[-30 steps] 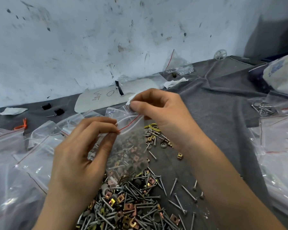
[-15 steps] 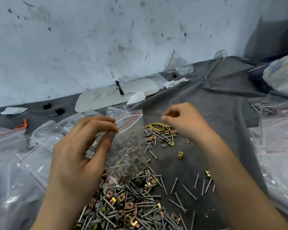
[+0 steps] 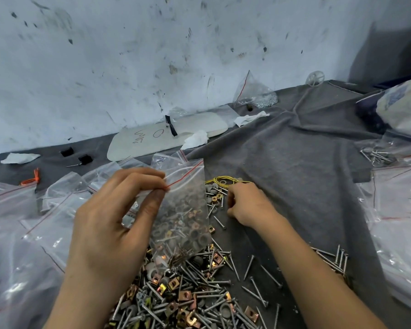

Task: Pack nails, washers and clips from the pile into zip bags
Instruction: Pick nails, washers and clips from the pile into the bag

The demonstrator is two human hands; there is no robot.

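Since half a second ago the right hand [image 3: 249, 205] has dropped to the grey cloth-covered desk [image 3: 294, 176], at 3 o'clock of the clear zip bag with a red seal line [image 3: 183, 217]. Its grip is curled over loose pieces beside a yellow wire coil [image 3: 220, 180]; whether it holds any cannot be told. The left hand [image 3: 109, 224] has the bag's top edge pinched in its grip, the part-filled bag hanging over the pile of nails, washers and brass clips [image 3: 188, 295] at 6 o'clock.

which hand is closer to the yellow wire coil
Right. The right hand lies right beside the yellow wire coil, on its near side; the left hand is farther left, pinching the top of the zip bag.
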